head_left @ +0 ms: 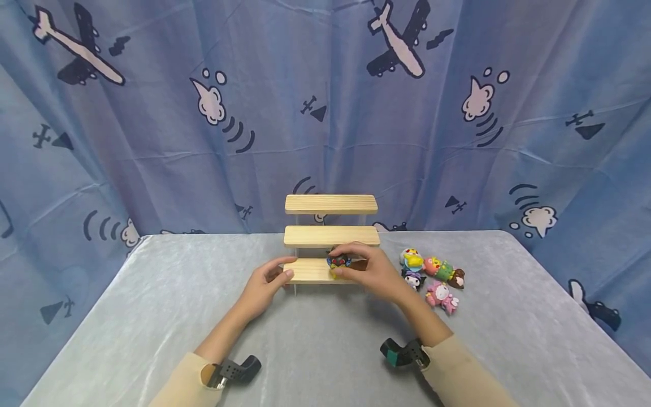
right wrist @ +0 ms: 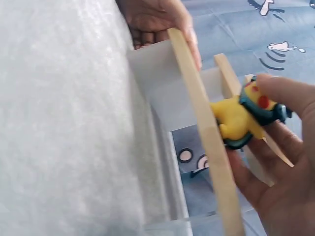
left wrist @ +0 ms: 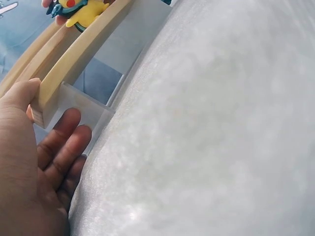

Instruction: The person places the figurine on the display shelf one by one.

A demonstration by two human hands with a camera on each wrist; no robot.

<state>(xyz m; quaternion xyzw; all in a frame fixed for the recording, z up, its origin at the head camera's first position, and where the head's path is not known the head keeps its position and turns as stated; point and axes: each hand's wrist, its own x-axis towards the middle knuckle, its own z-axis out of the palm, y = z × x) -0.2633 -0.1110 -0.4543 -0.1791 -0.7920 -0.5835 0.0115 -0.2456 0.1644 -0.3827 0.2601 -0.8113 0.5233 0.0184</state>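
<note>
A three-tier display shelf (head_left: pixel 310 272) with pale wooden boards and clear side panels stands on the table. My left hand (head_left: pixel 263 287) holds the left end of its lowest board, the thumb at the wood and several curled fingers (left wrist: pixel 61 142) beside the clear panel. Over that board, right of its middle, my right hand (head_left: pixel 368 271) pinches a small yellow toy figure (right wrist: pixel 235 118) with a dark teal hood and red cheeks. Its feet are right at the board's front edge in the right wrist view. In the head view the fingers partly cover the figure.
Right of the shelf lies a group of several small toy figures, among them a yellow-and-white one (head_left: pixel 412 260), a black-and-white one (head_left: pixel 413 279), a green one (head_left: pixel 445 271) and a pink one (head_left: pixel 441 295). A blue patterned curtain (head_left: pixel 325 141) hangs behind the grey table (head_left: pixel 203 271).
</note>
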